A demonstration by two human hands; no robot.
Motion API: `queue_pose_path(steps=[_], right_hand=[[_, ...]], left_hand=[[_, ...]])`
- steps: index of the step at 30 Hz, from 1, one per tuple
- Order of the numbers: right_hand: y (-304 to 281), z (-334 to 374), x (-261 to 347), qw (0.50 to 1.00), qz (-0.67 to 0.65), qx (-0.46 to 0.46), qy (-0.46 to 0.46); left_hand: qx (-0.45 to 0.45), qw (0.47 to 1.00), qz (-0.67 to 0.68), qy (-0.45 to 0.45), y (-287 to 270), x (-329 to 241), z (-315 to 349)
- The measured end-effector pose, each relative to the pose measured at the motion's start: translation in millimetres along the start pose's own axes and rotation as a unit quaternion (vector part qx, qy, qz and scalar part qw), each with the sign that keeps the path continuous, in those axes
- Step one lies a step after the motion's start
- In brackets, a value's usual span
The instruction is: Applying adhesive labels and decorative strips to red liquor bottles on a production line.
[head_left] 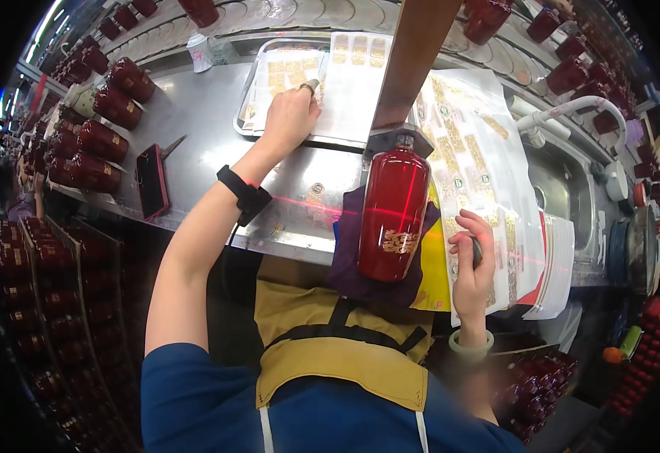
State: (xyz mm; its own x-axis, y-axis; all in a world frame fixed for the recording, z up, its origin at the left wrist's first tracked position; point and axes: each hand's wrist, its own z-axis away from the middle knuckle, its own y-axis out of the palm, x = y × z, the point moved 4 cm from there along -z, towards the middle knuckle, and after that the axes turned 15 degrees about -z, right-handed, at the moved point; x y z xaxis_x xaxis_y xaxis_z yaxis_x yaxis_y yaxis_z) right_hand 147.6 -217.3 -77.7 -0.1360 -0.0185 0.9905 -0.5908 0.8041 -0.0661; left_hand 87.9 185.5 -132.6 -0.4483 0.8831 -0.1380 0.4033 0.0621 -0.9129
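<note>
1. Lying at the left of the frame is a red-edged phone [151, 183], on the counter below a group of glossy dark red jars [117, 107].
2. Your left hand [292, 117] is at upper centre, fingers bent down at the paper in a pale tray [240, 113]. Gold decals [288, 72] sit in rows just beyond your fingertips; whether you pinch one, you cannot tell from this angle.
3. Near the centre is the red bottle [394, 204]: glossy, deep red, neck toward the top, a gold emblem [402, 240] low on its body. It rests on a purple cloth [343, 260], well apart from your left fingers and just left of your right ones.
4. Your right hand [472, 275], right of centre, is half curled around a small dark object [477, 253], fingertips off the bottle.
5. Farther right, white sheets [522, 226] carry more gold pieces.
</note>
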Motion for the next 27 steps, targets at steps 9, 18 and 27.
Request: queue_pose_path(steps=[9, 18, 27], right_hand=[[7, 8, 25, 0.995, 0.036, -0.004, -0.089], [17, 12, 26, 0.996, 0.007, 0.008, -0.088], [21, 15, 27, 0.997, 0.008, 0.020, -0.075]], left_hand=[[-0.022, 1.000, 0.017, 0.011, -6, -5, -5], [0.021, 0.999, -0.033, -0.013, 8, 28, -4], [0.030, 0.994, -0.018, 0.100, -14, -2, 28]])
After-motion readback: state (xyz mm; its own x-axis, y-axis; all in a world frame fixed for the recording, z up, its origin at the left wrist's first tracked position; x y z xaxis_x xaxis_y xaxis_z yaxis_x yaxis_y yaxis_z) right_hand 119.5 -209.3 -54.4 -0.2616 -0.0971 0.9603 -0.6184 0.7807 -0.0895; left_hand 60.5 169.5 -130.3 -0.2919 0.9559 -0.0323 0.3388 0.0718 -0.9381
